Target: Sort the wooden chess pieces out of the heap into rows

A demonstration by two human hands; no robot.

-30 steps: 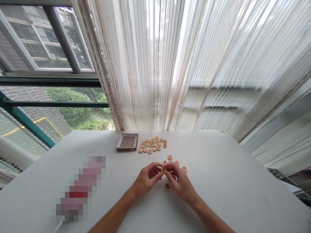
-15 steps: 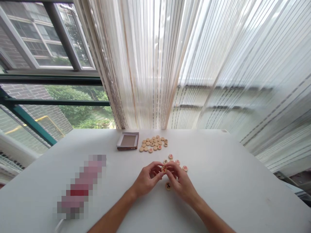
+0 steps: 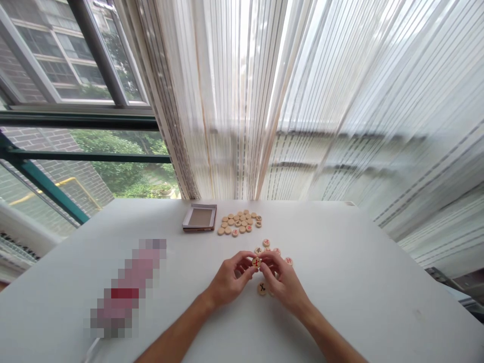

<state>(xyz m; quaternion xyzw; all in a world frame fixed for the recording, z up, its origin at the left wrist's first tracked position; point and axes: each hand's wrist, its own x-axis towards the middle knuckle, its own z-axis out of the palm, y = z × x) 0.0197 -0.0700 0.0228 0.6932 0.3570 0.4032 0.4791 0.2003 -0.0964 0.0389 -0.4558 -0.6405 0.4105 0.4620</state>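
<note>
Between both hands I hold a round wooden Chinese chess piece [image 3: 256, 262] with a red character, its face turned toward me. My left hand [image 3: 230, 278] pinches it from the left with thumb and fingers. From the right, the fingertips of my right hand [image 3: 282, 280] grip the same piece. Just below lies a piece with a black character [image 3: 262, 288], and my right hand partly covers another beside it. Beyond my fingers are several face-up pieces, among them a red-marked one [image 3: 266, 242] and another red one [image 3: 289, 261] near my right knuckles.
Farther back, several wooden pieces [image 3: 231, 222] lie in a loose cluster, many showing plain faces. Left of them sits a shallow open box [image 3: 200, 218]. A blurred-out pinkish object [image 3: 132, 282] with a white cord lies on the white table [image 3: 363, 282]. Curtains [image 3: 234, 101] hang behind.
The held piece is tilted slightly differently between my fingertips. Both hands stay in nearly the same place, and the view has shifted a little.
</note>
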